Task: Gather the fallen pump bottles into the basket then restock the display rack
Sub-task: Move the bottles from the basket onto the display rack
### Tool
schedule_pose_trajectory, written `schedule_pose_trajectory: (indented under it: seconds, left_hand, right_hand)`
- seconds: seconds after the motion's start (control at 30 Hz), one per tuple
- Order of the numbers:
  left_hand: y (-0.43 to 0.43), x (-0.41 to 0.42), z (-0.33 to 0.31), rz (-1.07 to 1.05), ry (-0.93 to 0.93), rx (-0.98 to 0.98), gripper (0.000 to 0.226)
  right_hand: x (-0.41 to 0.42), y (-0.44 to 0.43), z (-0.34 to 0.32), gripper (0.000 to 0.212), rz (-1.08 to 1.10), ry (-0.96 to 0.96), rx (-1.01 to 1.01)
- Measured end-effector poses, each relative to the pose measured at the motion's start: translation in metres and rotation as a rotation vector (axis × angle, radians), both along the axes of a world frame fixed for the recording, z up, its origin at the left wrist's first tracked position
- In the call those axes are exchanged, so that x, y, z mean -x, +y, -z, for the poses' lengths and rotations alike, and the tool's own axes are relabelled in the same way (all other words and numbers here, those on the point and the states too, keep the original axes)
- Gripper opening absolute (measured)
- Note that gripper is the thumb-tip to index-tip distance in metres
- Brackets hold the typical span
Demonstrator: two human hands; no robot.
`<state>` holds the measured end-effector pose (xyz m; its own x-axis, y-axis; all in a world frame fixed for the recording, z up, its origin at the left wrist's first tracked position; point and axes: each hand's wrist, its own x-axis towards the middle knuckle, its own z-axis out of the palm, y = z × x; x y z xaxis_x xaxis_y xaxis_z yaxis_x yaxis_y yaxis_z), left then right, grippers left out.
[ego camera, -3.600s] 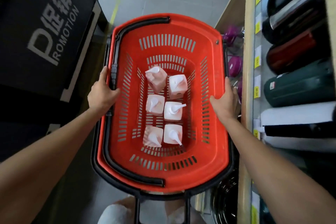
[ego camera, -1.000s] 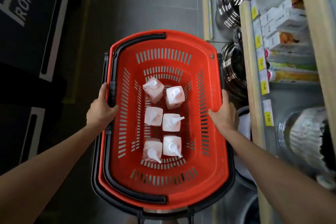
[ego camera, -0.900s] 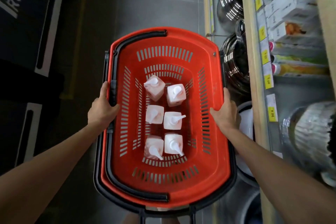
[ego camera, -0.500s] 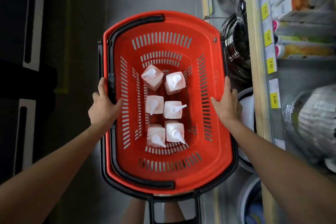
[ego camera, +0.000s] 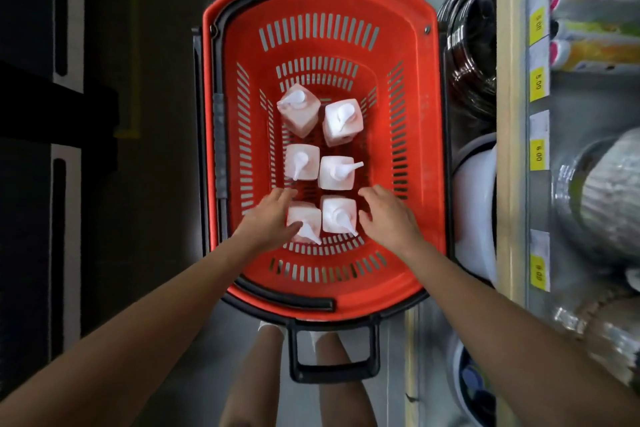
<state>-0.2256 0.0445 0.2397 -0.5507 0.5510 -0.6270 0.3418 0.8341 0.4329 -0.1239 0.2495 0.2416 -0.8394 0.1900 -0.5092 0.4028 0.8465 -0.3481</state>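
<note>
Yellow price tags [ego camera: 538, 83]; stacked pots [ego camera: 471, 59]; white basin [ego camera: 474, 215].

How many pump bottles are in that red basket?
6, all upright in the basket, in two columns: far left, far right, middle left, middle right, near left, near right. None seems hidden.

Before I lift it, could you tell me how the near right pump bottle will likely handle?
The square-sided pump bottle should be rigid and easy to grip by its flat sides. Standing upright, it probably won't roll, though a knock might tip it. Its thin spout looks weakest; grip the body.
</note>
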Motion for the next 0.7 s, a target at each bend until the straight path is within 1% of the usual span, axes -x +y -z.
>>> schedule_pose_trajectory:
  seconds: [0.07,0.17,0.27,0.37,0.43,0.53,0.63,0.7]
  left_hand:
    - [-0.006,-0.01,0.02,0.026,-0.079,0.089,0.075]
    - [-0.01,-0.022,0.051,0.104,-0.133,0.141,0.079]
    - [-0.005,-0.039,0.075,0.271,-0.089,0.173,0.075]
    - [0.003,-0.048,0.096,0.306,0.002,0.208,0.062]
    - [0.008,-0.049,0.106,0.303,0.032,0.209,0.053]
    - [0.013,-0.044,0.113,0.313,0.047,0.173,0.043]
    - [0.013,-0.03,0.116,0.333,0.068,0.162,0.043]
    - [0.01,-0.018,0.114,0.282,0.035,0.16,0.043]
  right_hand:
    - [-0.012,-0.006,0.016,0.033,-0.017,-0.084,0.026]
    - [-0.024,-0.014,0.044,0.04,0.008,-0.177,0.083]
    - [-0.032,-0.026,0.068,0.049,-0.005,-0.241,0.099]
    - [-0.029,-0.036,0.088,0.06,0.018,-0.229,0.061]
    - [-0.028,-0.043,0.103,0.057,0.034,-0.206,0.009]
    - [-0.023,-0.049,0.117,0.044,0.059,-0.187,-0.08]
    - [-0.015,-0.048,0.122,0.039,0.033,-0.167,-0.107]
    - [-0.011,-0.047,0.12,0.042,0.015,-0.17,-0.097]
